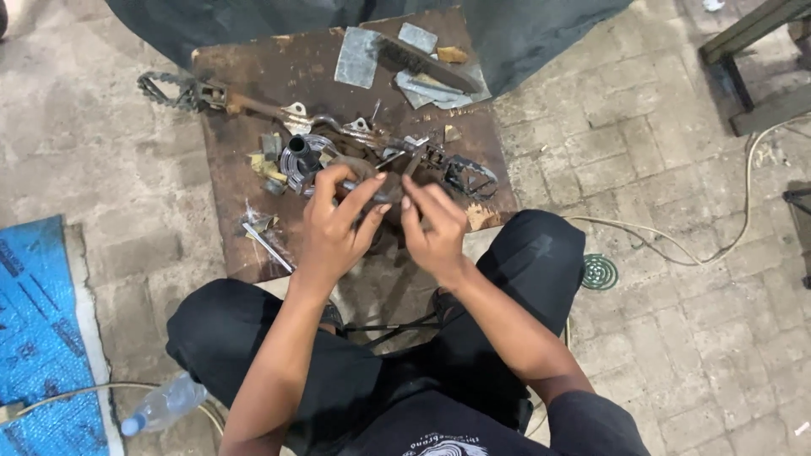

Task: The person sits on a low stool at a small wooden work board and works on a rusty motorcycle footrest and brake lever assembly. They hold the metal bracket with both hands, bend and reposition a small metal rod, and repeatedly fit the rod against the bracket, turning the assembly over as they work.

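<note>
Hands meet over the near edge of a rusty metal plate (253, 76) lying on the paved floor (642, 169). Left hand (335, 221) has its grip curled round a small dark metal part (382, 203), fingers pressed on top of it. Right hand (432, 230) closes on the same part from the other side, fingertips touching it. Part sits between both palms, just above the plate's front edge; its shape is mostly hidden by the fingers.

Just beyond the left hand: a dark cylindrical fitting (301, 158) standing upright among scrap bits. Long rusty lever assembly (253, 105) runs across the plate, ending in a toothed foot peg (166, 89) at the far left. Second toothed peg (470, 176) lies just beyond the right hand. Grey sheet offcuts (358, 57) sit at the plate's far side. Thin metal rod (269, 247) lies near the left wrist.

Person squats in black trousers, knees on either side of the plate. Blue sheet (38, 321) and clear plastic bottle (160, 407) at the left. Pale cable (676, 245) and green spiral coil (599, 272) on the floor at the right.
</note>
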